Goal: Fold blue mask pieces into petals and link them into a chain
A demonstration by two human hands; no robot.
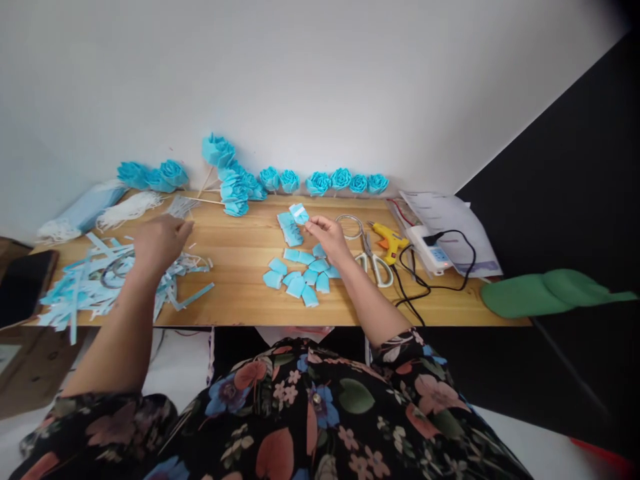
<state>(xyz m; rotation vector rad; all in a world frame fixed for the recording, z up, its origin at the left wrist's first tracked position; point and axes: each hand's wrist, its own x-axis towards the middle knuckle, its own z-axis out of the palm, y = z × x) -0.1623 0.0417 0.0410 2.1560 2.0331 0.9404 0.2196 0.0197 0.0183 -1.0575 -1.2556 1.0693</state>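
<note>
My right hand [327, 237] is raised a little over the wooden table [240, 293] and pinches a small folded blue petal piece [299, 213] between thumb and fingers. Below it lie several cut blue petal pieces [298, 273] and a short stack of them [290, 229]. My left hand [159, 241] reaches out to the left, fingers curled near a bundle of thin wooden sticks [179, 205], above a heap of blue and white strips [95, 280]. Whether it holds a stick is unclear.
Finished blue paper roses [320, 181] line the wall, some on sticks [225, 175]. White scissors [375, 263], a yellow glue gun [390, 239], a white power unit [431, 252] with black cables, papers and a green object [540, 293] sit at the right. A dark phone [23, 283] lies far left.
</note>
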